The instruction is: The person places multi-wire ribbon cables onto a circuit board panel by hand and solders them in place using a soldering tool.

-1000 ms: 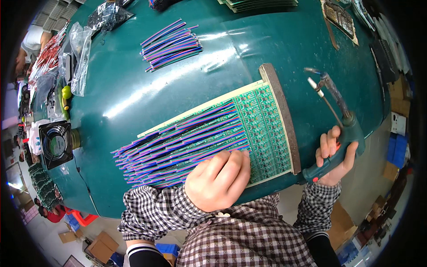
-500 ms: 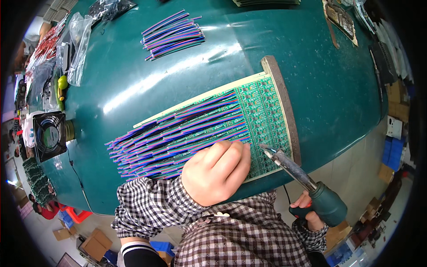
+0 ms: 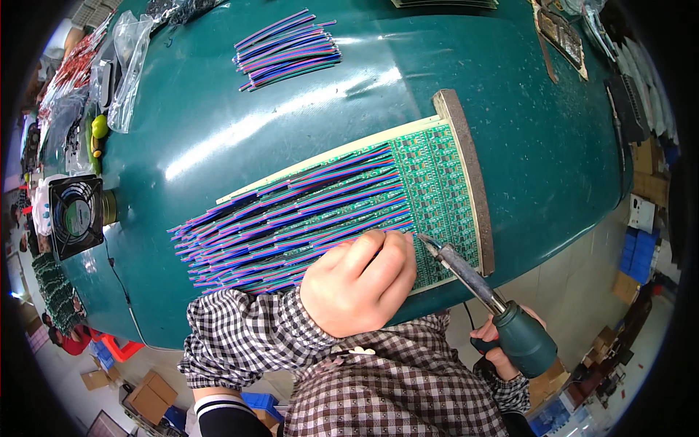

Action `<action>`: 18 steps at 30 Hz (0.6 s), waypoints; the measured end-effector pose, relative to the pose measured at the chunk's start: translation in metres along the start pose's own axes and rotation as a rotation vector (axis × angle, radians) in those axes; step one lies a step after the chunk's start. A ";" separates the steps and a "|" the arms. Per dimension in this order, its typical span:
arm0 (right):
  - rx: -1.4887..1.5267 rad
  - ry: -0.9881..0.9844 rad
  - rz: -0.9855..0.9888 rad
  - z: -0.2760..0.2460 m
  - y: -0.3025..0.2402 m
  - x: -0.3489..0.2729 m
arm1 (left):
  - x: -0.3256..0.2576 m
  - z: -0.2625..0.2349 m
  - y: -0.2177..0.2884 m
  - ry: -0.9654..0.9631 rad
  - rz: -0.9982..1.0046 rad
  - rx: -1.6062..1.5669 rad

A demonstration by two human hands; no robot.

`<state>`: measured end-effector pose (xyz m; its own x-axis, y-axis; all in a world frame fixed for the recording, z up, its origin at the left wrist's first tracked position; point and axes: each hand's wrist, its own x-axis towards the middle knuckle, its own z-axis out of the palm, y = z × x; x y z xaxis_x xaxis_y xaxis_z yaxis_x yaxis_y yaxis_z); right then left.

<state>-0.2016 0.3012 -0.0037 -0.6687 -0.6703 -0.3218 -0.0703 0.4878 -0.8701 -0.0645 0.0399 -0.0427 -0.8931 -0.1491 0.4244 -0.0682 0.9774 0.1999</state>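
My left hand (image 3: 360, 280) rests over the near part of a green circuit board panel (image 3: 442, 189), its fingers pinched together at the ends of thin wires there; the exact wire in its fingertips is hidden. My right hand (image 3: 502, 349) grips a dark green soldering iron (image 3: 530, 336) at the lower right. The iron's metal tip points up and left, close to my left fingertips at the board. Rows of blue, red, green and black ribbon wires (image 3: 291, 211) run leftward across the panel. A light frame with a brown wooden bar (image 3: 466, 175) borders the panel.
A loose bundle of cut wires (image 3: 287, 51) lies at the far side of the green table (image 3: 524, 95). A small black fan (image 3: 75, 216) stands at the left, near clear plastic bags (image 3: 129, 73). A dirty metal tray (image 3: 561, 40) sits far right.
The soldering iron has moved left, bringing its tip nearer my left fingers. My left hand has shifted slightly right and stays pinched. The whole view has shifted a little.
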 end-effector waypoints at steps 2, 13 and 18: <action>0.000 0.007 0.003 0.000 0.000 0.000 | 0.001 0.001 0.000 0.004 0.000 0.005; -0.021 -0.017 0.023 -0.001 0.000 -0.004 | -0.001 0.002 0.003 0.017 -0.010 0.010; -0.057 0.032 -0.019 -0.004 0.012 -0.009 | -0.002 0.002 0.004 0.014 -0.003 0.011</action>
<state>-0.1996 0.3150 -0.0094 -0.6898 -0.6623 -0.2924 -0.1251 0.5069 -0.8529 -0.0643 0.0445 -0.0445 -0.8865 -0.1537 0.4364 -0.0756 0.9786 0.1911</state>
